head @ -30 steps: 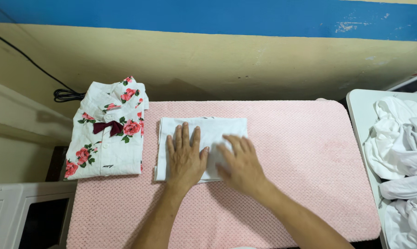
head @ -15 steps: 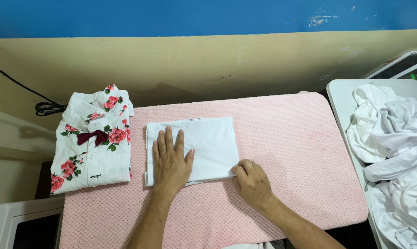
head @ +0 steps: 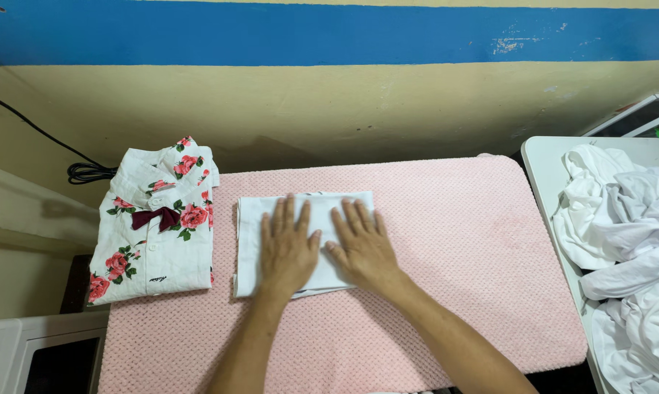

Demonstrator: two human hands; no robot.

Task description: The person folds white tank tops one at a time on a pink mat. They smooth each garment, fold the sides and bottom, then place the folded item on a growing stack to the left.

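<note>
Both hands, left hand and right hand, press flat and open on my folded white cloth, just right of the rose-print shirt.

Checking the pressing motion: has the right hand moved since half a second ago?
Yes. The right hand moved from the folded white cloth's lower right corner up onto it, beside the left hand.

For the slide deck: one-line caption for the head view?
Left hand and right hand lie flat on a folded white cloth on a pink mat, beside a folded floral shirt.
</note>
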